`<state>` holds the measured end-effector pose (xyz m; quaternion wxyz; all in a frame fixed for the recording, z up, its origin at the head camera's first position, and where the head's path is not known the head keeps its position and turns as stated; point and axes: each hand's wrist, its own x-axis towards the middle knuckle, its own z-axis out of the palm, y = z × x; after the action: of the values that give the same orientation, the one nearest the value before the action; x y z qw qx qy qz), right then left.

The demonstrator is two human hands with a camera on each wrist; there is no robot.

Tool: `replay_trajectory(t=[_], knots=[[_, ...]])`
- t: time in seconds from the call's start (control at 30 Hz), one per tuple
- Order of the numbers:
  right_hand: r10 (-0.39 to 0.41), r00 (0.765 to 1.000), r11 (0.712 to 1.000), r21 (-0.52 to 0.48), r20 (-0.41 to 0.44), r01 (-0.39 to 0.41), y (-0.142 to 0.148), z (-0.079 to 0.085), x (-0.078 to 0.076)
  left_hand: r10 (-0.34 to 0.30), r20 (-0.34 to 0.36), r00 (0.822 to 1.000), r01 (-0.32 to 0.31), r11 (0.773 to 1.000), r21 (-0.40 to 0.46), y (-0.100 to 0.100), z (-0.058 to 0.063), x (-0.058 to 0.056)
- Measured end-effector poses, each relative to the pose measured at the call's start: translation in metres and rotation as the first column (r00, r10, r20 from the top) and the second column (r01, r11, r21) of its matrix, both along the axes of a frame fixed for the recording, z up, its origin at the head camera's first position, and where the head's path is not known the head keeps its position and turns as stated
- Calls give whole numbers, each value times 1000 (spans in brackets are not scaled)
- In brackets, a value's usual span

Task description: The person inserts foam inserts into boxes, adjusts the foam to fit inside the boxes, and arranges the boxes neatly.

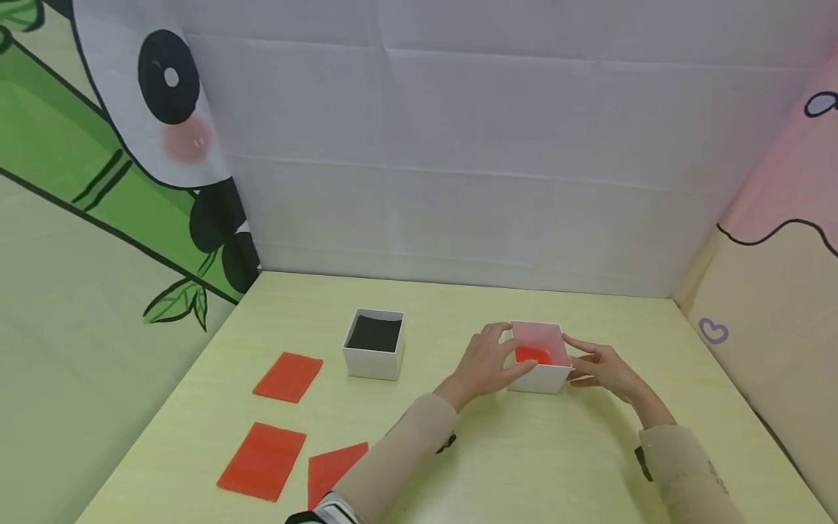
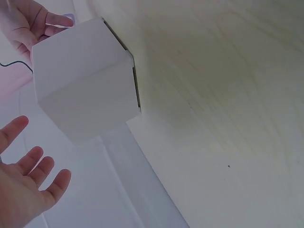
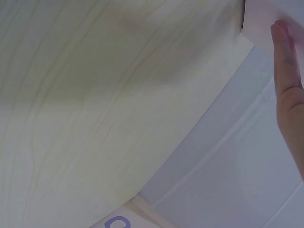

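Towards the far right corner of the tabletop (image 1: 524, 451), it's all about the white box (image 1: 538, 378), and look at how it sits: squarely between two hands! On its left flank, the left hand (image 1: 482, 362), a finger reaching to the far left corner of the rim and the thumb crossing in front of the near rim. On its right flank, the right hand (image 1: 607, 370), fingers stretched out straight beside the wall, one at the far right corner of the rim.

So the line that counts runs side to side, roughly along the tabletop's far edge, with the box in the middle of it. Does the box have a long axis? Foreshortened like this, I can't tell. Which hand is nearer? Close call, but I'd give it to the right: its own wrist view shows a finger lying along the wall, while the left wrist view shows spread fingertips with a gap before the box. Neither hand is clamped on anything; thumb and fingers stand apart on the left, and firm contact on the right I can't confirm.

Down inside, a red insert (image 1: 535, 355). Away towards the tabletop's left edge, a second box (image 1: 369, 362) with a black insert (image 1: 374, 335), well apart from both hands.
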<state>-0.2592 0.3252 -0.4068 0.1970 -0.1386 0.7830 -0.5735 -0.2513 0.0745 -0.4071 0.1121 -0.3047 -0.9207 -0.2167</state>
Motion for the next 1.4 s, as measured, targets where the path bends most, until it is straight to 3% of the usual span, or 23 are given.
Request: replay_trajectory(t=[0.33,0.8,1.4], knots=[[17,1000,1000,-13,-5,-17,0,0,1,-12,-17,1000,12,1000,22,-14,7,11],[17,1000,1000,-12,4,-17,1,1,0,-55,95,994,52,998,35,-32,19,30],[-5,1000,1000,-9,13,6,1,-3,-1,-72,38,997,70,997,43,-62,24,51]])
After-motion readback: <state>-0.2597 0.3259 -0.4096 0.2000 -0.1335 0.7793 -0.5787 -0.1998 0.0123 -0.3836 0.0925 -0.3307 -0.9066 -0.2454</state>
